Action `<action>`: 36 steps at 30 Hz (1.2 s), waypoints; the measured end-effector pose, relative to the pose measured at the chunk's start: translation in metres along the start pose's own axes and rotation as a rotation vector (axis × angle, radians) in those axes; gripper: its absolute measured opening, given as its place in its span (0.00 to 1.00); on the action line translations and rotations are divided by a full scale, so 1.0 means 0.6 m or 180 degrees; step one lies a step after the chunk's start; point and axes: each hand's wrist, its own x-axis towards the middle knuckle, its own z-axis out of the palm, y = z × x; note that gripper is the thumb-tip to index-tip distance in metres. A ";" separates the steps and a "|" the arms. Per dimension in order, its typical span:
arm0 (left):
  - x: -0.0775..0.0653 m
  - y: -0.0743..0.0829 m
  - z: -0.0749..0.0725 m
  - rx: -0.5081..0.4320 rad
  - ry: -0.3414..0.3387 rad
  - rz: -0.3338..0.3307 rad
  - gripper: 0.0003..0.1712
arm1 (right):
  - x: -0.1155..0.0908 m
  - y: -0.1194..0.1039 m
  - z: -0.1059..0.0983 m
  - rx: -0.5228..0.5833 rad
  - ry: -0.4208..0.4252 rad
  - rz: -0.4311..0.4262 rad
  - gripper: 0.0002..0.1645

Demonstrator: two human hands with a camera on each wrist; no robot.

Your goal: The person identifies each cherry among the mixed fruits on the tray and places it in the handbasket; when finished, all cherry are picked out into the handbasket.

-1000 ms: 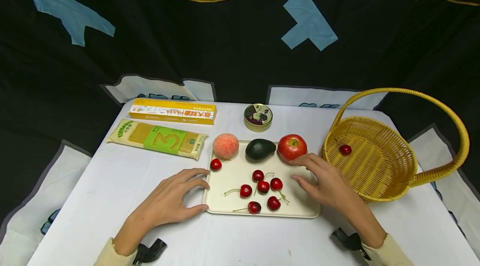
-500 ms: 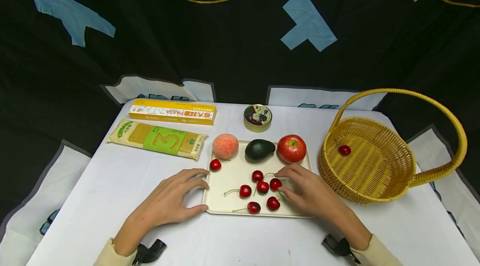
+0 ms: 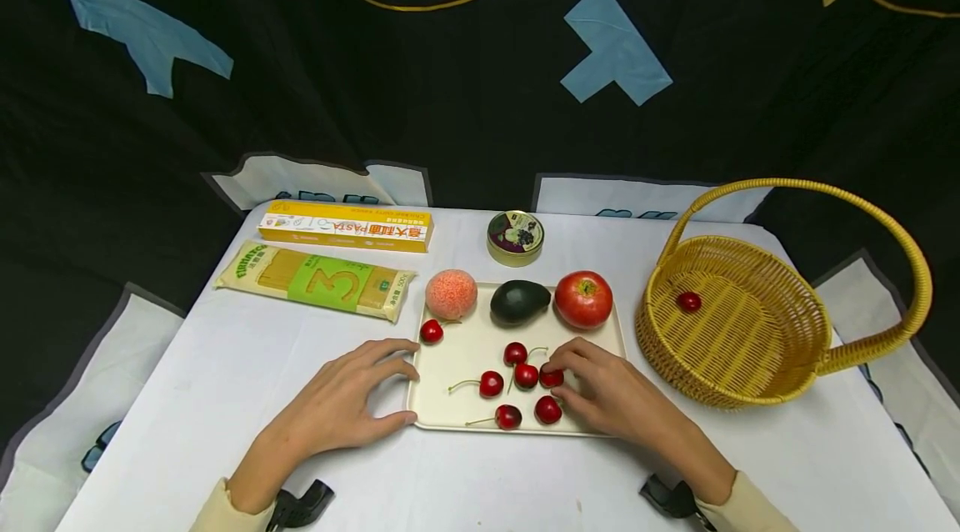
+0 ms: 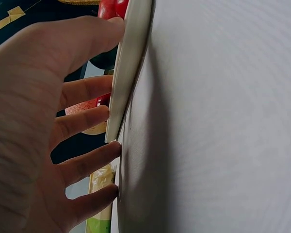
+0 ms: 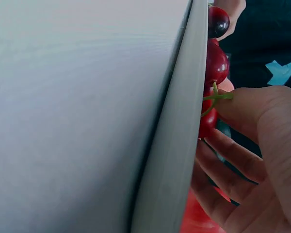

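Head camera has it all at the bench (image 3: 480, 486), and what a spread it is! Right hand (image 3: 618, 390) is over the cream tray (image 3: 465, 353), its grip together on a cherry (image 3: 552, 379), thumb on one side, fingertips on the other. That fruit is at the right of the loose cluster, near the middle of the tray. Right wrist view gets in close: green stems (image 5: 216, 98) right by the thumb, red fruit showing between thumb and fingers.

Over to the left hand (image 3: 341, 399): its grip is apart, fingers spread, thumb and fingertips at the tray's left edge, and the left wrist view shows the thumb against the rim.

Six more cherries (image 3: 491, 384) are on the tray, one of them up by the pinkish-orange fruit (image 3: 451, 294). Along the far side, the dark green avocado (image 3: 519, 302) sits between that and a big red fruit (image 3: 583, 300).

Out right, the wicker basket (image 3: 686, 369) has a lone cherry (image 3: 688, 302) inside, handle arching high. Far side: a round tin (image 3: 515, 238), then a yellow pasta box (image 3: 345, 228) behind a noodle packet (image 3: 330, 280), all before a black curtain (image 3: 375, 90).
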 end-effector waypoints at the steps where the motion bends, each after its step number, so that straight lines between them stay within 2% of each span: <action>1: 0.000 0.000 0.000 0.0003 0.0004 -0.0001 0.23 | 0.000 0.000 0.001 0.0012 -0.0014 0.0003 0.14; 9: -0.002 0.000 0.000 0.0004 0.0008 -0.0021 0.23 | 0.000 0.002 0.002 0.0019 -0.0057 0.0051 0.13; 17: -0.003 0.002 0.001 0.0027 -0.0018 -0.0069 0.23 | -0.001 0.003 -0.002 0.0010 -0.0057 -0.0016 0.14; 25: -0.002 0.002 0.001 0.0012 -0.0041 -0.0054 0.23 | -0.002 0.005 -0.026 -0.0146 0.0200 -0.0022 0.16; 36: -0.001 0.003 -0.001 0.0013 -0.0016 -0.0030 0.23 | 0.000 0.009 -0.072 -0.0098 0.0476 -0.0017 0.24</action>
